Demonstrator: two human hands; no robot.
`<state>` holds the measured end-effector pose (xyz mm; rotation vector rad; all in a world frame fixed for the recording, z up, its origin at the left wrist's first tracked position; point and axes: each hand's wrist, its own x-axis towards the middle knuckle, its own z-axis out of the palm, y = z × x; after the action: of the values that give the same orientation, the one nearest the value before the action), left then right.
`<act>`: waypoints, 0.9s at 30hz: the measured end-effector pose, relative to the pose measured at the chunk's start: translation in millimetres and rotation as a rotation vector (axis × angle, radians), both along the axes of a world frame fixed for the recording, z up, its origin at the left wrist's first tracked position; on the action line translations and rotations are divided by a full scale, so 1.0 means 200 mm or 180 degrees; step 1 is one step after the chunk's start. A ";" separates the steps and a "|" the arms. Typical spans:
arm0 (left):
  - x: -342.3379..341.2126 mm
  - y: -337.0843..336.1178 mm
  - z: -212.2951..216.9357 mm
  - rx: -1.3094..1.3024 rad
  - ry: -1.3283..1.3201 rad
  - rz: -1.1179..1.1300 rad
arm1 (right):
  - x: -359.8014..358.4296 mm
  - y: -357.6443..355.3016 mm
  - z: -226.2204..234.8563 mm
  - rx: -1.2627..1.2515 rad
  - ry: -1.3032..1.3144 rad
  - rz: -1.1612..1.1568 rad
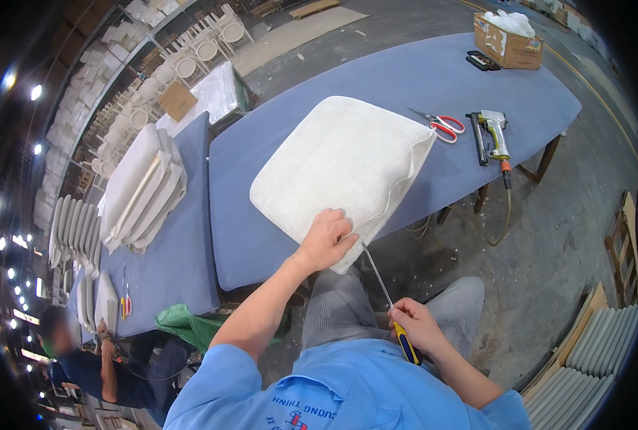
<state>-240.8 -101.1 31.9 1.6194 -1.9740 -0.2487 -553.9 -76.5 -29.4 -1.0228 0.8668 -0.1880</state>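
A pale, off-white fabric seat cushion (pixel 333 158) lies on the blue-covered table, its near corner jutting past the edge toward my lap. My left hand (pixel 327 240) is closed on the cover near that corner, fingers curled and thumb close to the seam. In my right hand (pixel 416 326) is a screwdriver (pixel 378 276) with a yellow and dark handle. Its long metal shaft points up and away, the tip at the cushion's edge beside my left thumb. Whether the tip sits inside the cover I cannot tell.
Red-handled scissors (pixel 446 129) touch the cushion's far right corner. Beyond lie a staple gun (pixel 492 140) with a hose, a black case (pixel 482 61) and a cardboard box (pixel 507 43). Left, a second table (pixel 168 276) bears stacked cushions (pixel 143 190); a co-worker (pixel 111 365) sits there.
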 end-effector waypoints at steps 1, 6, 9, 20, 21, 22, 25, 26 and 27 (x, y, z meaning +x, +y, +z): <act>0.00 0.00 0.00 -0.0001 -0.0005 0.0006 | 0.00 0.00 0.01 -0.0230 0.0046 0.0019; 0.01 0.01 0.00 -0.0022 -0.0008 0.0039 | 0.02 -0.01 0.06 -0.1131 0.0552 0.0037; 0.01 0.00 -0.01 -0.0044 -0.0004 -0.0018 | 0.03 -0.02 -0.01 -0.0129 0.0023 -0.0175; -0.10 0.01 0.01 -0.0211 -0.0467 0.0465 | -0.01 -0.08 -0.17 0.2409 -0.1452 -0.2076; -0.15 -0.01 0.01 -0.0301 -0.0564 0.0512 | -0.02 -0.11 -0.21 0.2523 -0.1192 -0.2465; -0.17 -0.02 0.01 -0.0300 -0.0715 0.0492 | 0.02 -0.15 -0.20 0.2564 -0.1092 -0.2570; -0.14 -0.03 0.00 -0.0219 -0.1054 0.0455 | 0.09 -0.20 -0.14 0.2342 -0.1390 -0.1818; -0.11 -0.04 0.00 -0.0140 -0.1061 0.0411 | 0.10 -0.21 -0.11 0.2270 -0.1496 -0.1581; -0.09 -0.06 0.00 -0.0061 -0.1049 0.0345 | 0.10 -0.21 -0.09 0.2189 -0.1592 -0.1373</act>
<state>-258.2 -113.2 31.6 1.8426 -2.1073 0.0855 -534.5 -118.2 -47.6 -0.1195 0.6060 -0.4516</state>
